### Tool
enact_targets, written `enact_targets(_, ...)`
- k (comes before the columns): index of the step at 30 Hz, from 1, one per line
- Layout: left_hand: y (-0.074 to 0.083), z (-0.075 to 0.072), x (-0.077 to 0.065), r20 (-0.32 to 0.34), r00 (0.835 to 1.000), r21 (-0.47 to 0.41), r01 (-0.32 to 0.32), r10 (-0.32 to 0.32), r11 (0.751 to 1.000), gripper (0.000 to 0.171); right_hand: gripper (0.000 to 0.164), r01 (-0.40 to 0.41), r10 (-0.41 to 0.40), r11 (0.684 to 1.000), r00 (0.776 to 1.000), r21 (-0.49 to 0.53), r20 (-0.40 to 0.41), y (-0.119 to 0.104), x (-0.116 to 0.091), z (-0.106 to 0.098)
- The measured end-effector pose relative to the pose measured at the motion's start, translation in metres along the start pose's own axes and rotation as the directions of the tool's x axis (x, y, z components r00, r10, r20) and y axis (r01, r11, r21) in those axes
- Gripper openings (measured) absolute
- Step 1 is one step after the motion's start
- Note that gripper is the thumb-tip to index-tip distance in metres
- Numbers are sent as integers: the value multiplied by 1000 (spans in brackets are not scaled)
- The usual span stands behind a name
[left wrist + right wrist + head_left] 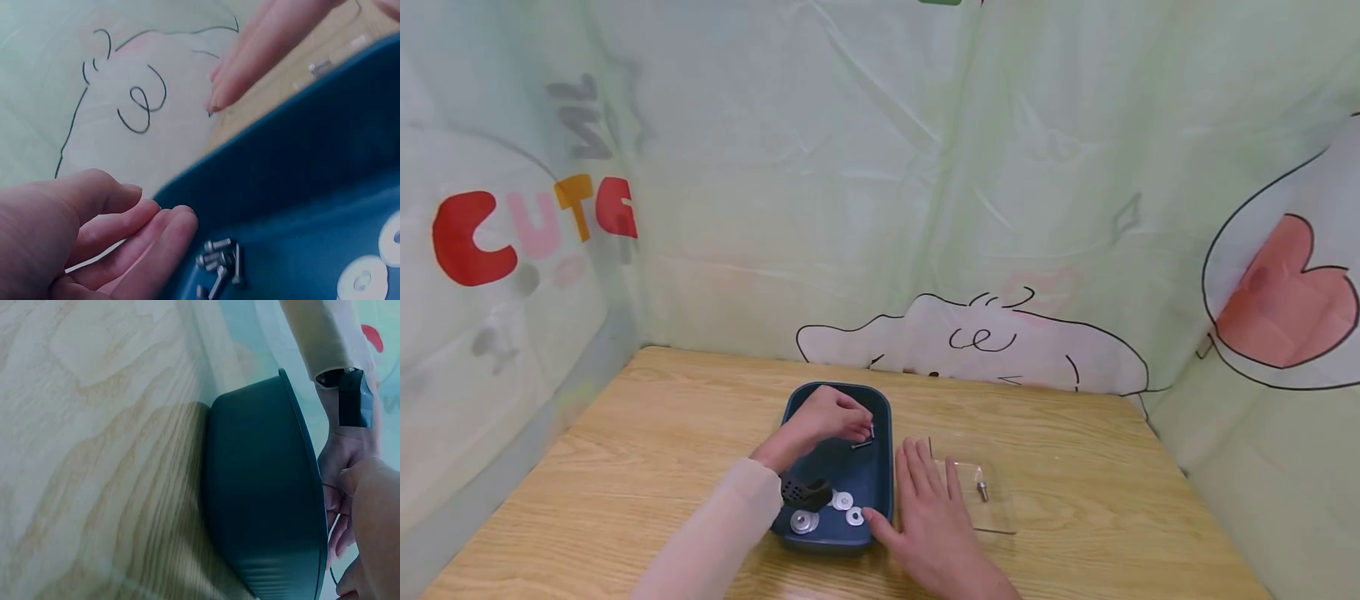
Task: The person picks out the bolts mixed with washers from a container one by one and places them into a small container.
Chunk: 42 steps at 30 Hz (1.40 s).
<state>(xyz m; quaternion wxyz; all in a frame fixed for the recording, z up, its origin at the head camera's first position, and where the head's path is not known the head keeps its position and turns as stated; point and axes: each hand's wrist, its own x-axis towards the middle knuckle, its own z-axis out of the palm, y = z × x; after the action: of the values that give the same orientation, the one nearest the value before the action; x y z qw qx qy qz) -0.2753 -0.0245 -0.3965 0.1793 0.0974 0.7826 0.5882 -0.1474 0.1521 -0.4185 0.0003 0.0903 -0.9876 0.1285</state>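
My left hand (831, 414) reaches into the far end of a dark blue bin (886, 467). In the left wrist view its fingers bend loosely beside several small metal screws (219, 259), and I see nothing between thumb and fingertips. My right hand (931, 521) lies with straight fingers beside the bin's right wall, its thumb at the rim near a washer (854, 517). Its fingers extend over the left part of a clear plastic piece (1000, 504). A metal bolt (982, 490) is on that piece, right of the fingers. The right hand's palm is hidden.
More silver washers (803, 522) lie in the bin's near end, partly behind a black wrist strap (805, 494). The wooden table (1090, 475) extends on both sides of the bin. A printed curtain (790, 183) hangs behind and at both sides.
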Motion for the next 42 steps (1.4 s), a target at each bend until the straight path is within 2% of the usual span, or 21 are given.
enact_targets(9, -15, 0, -3, -28, 998, 57, 59, -57, 997, 24, 97, 0, -1, 1000, 1000, -31, -12, -5, -2, 10)
enact_targets(18, -20, 0, -4, -74, 994, 77, 88, -82, 993, 23, 95, 9, -10, 999, 1000, -53, -16, -7, -1, 13)
enact_targets(27, -26, 0, -6, -108, 984, 124, 156, -143, 980, 18, 92, 10, -9, 998, 1000, -67, 5, -8, -1, 14)
enact_targets(35, -28, 1, -3, -97, 985, 148, 156, -143, 976, 18, 92, 11, -10, 998, 1000, -57, 6, -9, -1, 15)
enact_targets(42, -27, 7, 0, -64, 993, 157, 112, -103, 981, 21, 92, 8, -7, 999, 1000, -50, 7, -9, 0, 15)
